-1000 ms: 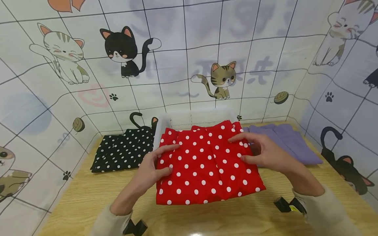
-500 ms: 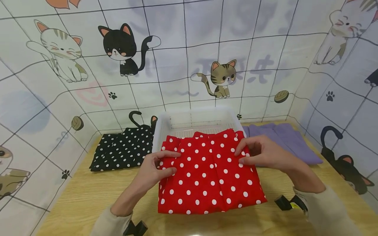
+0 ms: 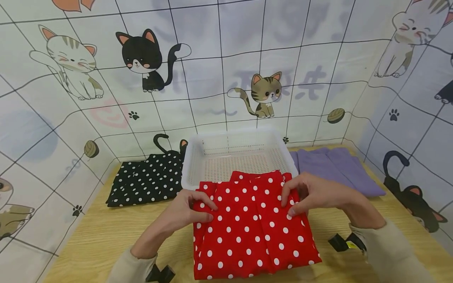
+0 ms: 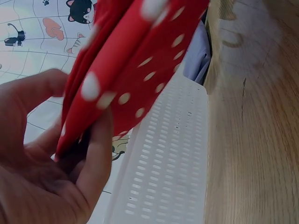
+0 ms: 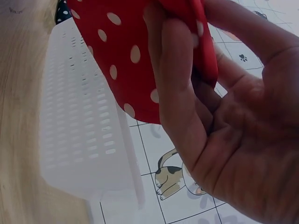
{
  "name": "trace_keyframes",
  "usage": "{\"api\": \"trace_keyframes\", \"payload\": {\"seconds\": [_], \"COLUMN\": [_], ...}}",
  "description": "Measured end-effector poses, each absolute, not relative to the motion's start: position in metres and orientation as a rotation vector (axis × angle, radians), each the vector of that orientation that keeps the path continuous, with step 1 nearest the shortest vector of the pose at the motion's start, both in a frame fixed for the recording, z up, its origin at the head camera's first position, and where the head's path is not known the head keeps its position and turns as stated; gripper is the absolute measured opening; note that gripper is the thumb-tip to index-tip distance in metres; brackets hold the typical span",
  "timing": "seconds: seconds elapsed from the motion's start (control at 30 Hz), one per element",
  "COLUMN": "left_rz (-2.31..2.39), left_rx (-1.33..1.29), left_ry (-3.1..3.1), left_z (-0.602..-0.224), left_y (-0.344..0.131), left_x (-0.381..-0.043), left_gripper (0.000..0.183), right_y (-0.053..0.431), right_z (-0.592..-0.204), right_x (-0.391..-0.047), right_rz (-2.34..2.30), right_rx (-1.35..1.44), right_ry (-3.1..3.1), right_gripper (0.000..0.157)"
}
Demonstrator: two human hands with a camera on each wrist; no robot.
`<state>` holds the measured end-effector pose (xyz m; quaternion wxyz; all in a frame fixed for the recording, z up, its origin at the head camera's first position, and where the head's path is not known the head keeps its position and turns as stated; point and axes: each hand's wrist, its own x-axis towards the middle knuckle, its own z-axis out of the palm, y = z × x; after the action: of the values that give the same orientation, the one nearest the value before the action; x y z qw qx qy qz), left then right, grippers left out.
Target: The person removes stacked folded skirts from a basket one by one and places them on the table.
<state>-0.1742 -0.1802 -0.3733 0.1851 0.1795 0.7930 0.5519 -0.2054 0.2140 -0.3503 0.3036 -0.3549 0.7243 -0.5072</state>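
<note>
A folded red cloth with white polka dots (image 3: 244, 228) is held up in front of a white plastic basket (image 3: 236, 138). My left hand (image 3: 185, 208) grips its left side, thumb on the near face. On the right side, my right hand (image 3: 315, 192) pinches the cloth the same way. In the left wrist view, fingers (image 4: 99, 151) curl behind the folded layers of red cloth (image 4: 126, 74). Curled fingers (image 5: 177, 88) also lie behind the cloth in the right wrist view. Its upper edge overlaps the basket's near rim in the head view.
Left of the basket lies a folded black cloth with white dots (image 3: 145, 181). A folded purple cloth (image 3: 336, 169) lies to its right. All stand on a wooden table (image 3: 116, 236), with a cat-print wall covering (image 3: 212, 74) close behind and at both sides.
Both hands have drawn the red cloth down and toward the person. More of the basket's inside now shows behind it. The black and purple cloths have stayed put.
</note>
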Motion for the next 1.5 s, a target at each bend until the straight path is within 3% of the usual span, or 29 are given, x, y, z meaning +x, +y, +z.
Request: {"api": "trace_keyframes", "payload": {"seconds": [0.27, 0.6, 1.03, 1.3, 1.5], "left_rz": [1.398, 1.277, 1.184, 1.112, 0.990], "left_rx": [0.544, 0.522, 0.479, 0.453, 0.484], "left_ry": [2.156, 2.140, 2.216, 2.277, 2.435], "left_z": [-0.381, -0.403, -0.431, -0.436, -0.422], "left_y": [-0.178, -0.172, -0.173, -0.171, -0.181], "left_x": [-0.180, -0.187, -0.195, -0.196, -0.198], "left_gripper": [0.012, 0.009, 0.010, 0.010, 0.016], "right_y": [0.216, 0.203, 0.201, 0.207, 0.217], "right_z": [-0.362, -0.388, -0.419, -0.420, -0.396], "right_x": [-0.212, -0.223, -0.224, -0.222, -0.217], "right_rz": [-1.255, -1.044, -0.932, -0.880, -0.893], "right_rx": [-1.058, -0.902, -0.717, -0.698, -0.742], "right_ry": [1.749, 1.683, 1.906, 1.889, 2.007], "right_gripper": [0.013, 0.019, 0.010, 0.014, 0.020]}}
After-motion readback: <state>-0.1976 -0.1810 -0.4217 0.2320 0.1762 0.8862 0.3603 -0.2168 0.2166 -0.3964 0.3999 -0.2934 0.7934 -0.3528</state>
